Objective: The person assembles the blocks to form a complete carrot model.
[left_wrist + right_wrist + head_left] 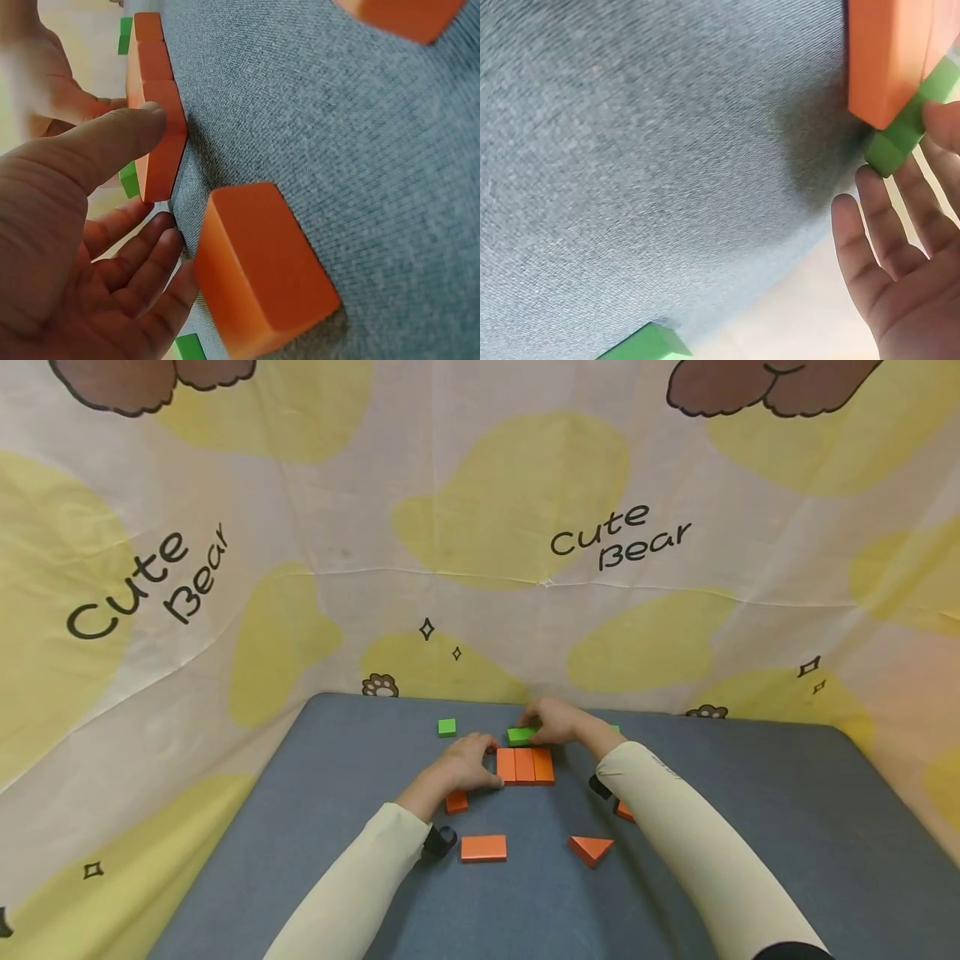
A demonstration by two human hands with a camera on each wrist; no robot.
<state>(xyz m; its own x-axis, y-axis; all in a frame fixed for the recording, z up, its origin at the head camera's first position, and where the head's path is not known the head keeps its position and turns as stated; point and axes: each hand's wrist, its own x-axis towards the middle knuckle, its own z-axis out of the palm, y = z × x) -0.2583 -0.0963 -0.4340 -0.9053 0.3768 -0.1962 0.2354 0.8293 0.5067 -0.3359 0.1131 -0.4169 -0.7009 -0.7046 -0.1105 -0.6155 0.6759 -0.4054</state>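
Three orange blocks [525, 767] lie side by side in a row at mid-table. My left hand [467, 762] is at the row's left end, its thumb [139, 131] on the front of the leftmost orange block [166, 142] and a fingertip at its far corner. Directly behind the row lies a long green block [519, 737]. My right hand [557, 722] pinches this green block [909, 126] between thumb and fingers, close against the orange row; part of it is hidden by the hand.
A small green block [447, 727] lies at the back left. Nearer are a small orange block [457, 802] by the left wrist, an orange rectangular block [483, 848] and an orange triangular block [591, 849]. The right forearm partly covers another orange block [625, 811] and a green one [616, 728].
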